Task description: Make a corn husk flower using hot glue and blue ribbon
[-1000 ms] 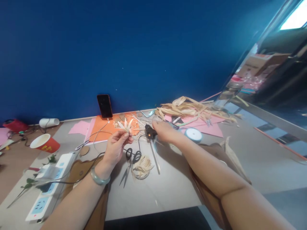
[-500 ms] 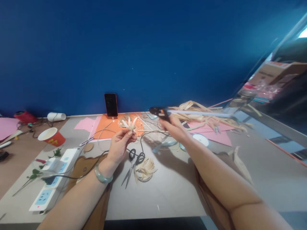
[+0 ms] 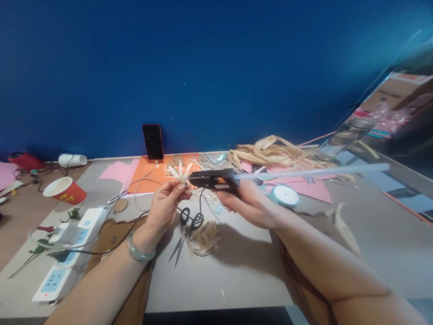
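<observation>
My left hand (image 3: pixel 165 205) pinches a small pale straw flower (image 3: pixel 180 172) by its base, held up over the grey table (image 3: pixel 237 266). A black hot glue gun (image 3: pixel 213 179) is gripped in my right hand (image 3: pixel 248 205), its nozzle almost touching the flower. A long pale glue stick (image 3: pixel 311 172) juts out of the gun's back to the right. The gun's black cord hangs down toward the table. Black scissors (image 3: pixel 184 228) and a small clump of straw petals (image 3: pixel 204 234) lie just below both hands.
A phone (image 3: pixel 152 141) leans on the blue wall over orange paper (image 3: pixel 149 174). Dried husks (image 3: pixel 277 153) lie on pink paper, with a ribbon roll (image 3: pixel 284 195) nearby. At left are a white power strip (image 3: pixel 67 253), a red paper cup (image 3: pixel 64 191) and green sprigs.
My right hand lifted the glue gun off the table, swung it up, then brought its nozzle left to the flower. The left hand kept the flower nearly still.
</observation>
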Action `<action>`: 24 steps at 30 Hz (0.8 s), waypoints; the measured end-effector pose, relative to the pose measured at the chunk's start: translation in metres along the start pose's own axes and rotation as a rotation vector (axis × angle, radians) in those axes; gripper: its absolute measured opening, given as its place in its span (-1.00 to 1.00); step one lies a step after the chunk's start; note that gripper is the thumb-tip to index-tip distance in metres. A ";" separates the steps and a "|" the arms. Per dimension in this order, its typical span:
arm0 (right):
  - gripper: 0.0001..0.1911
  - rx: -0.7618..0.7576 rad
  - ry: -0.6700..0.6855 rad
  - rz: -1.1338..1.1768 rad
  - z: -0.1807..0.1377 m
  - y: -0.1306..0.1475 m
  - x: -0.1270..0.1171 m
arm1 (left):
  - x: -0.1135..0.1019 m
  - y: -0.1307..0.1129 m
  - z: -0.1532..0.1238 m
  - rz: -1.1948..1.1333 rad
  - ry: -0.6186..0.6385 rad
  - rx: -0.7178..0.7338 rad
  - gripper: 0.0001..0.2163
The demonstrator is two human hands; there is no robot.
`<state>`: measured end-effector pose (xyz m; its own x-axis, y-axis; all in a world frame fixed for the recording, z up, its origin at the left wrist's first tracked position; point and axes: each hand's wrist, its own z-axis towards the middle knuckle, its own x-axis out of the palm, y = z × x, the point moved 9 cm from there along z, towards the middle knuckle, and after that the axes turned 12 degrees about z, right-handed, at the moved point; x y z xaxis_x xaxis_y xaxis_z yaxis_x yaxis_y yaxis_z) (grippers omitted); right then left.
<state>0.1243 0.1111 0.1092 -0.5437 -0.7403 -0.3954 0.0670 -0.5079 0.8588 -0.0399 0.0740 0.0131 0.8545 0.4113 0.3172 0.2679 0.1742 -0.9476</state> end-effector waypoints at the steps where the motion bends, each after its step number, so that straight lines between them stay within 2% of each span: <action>1: -0.80 0.001 -0.003 -0.036 0.001 0.000 0.000 | 0.001 -0.001 0.000 0.002 0.005 0.003 -0.86; 8: -0.72 0.001 0.018 -0.128 0.004 -0.001 0.003 | 0.007 -0.008 -0.003 0.033 0.056 0.046 -0.87; 24: -0.72 -0.049 0.020 -0.160 0.004 0.007 0.003 | 0.008 -0.010 -0.005 0.080 0.076 0.051 -0.86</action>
<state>0.1200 0.1067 0.1154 -0.5342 -0.6565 -0.5326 0.0218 -0.6405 0.7676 -0.0334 0.0716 0.0251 0.9040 0.3572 0.2350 0.1761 0.1897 -0.9659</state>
